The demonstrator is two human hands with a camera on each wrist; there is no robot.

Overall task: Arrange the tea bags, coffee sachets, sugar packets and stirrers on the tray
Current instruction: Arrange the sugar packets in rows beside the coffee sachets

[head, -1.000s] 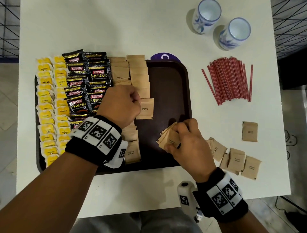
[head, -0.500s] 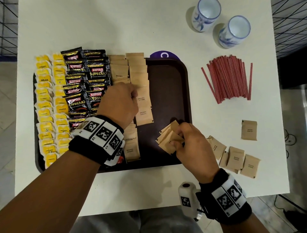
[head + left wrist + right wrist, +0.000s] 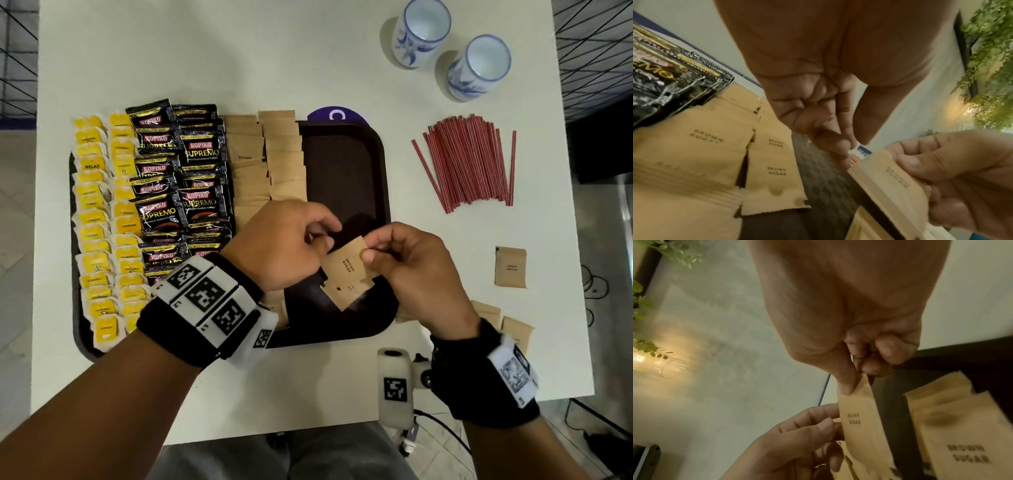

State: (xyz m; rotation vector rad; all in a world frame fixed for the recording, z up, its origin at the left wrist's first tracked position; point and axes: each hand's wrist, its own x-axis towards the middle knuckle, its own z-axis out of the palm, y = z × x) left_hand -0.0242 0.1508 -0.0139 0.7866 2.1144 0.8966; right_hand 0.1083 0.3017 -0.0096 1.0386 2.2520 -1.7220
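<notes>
A dark brown tray (image 3: 383, 192) holds rows of yellow tea bags (image 3: 99, 219), black coffee sachets (image 3: 181, 178) and two columns of brown sugar packets (image 3: 270, 161). Above the tray's near right part, my right hand (image 3: 368, 253) pinches a small stack of sugar packets (image 3: 346, 277) by its upper corner, thumb on top (image 3: 846, 386). My left hand (image 3: 325, 240) has its fingers curled at the stack's left edge and pinches that edge (image 3: 826, 420). The left wrist view shows the stack (image 3: 890, 183) edge-on. Red stirrers (image 3: 469, 164) lie bundled on the table, right of the tray.
On the white table to the right lie one loose sugar packet (image 3: 510, 267) and several more (image 3: 513, 329) partly behind my right wrist. Two blue-and-white cups (image 3: 419, 31) stand at the back right. A purple disc (image 3: 337, 114) peeks from under the tray's far rim.
My left hand has left the sugar column and come right and nearer, to the stack. My right hand has lifted the stack and turned it face up between the two hands.
</notes>
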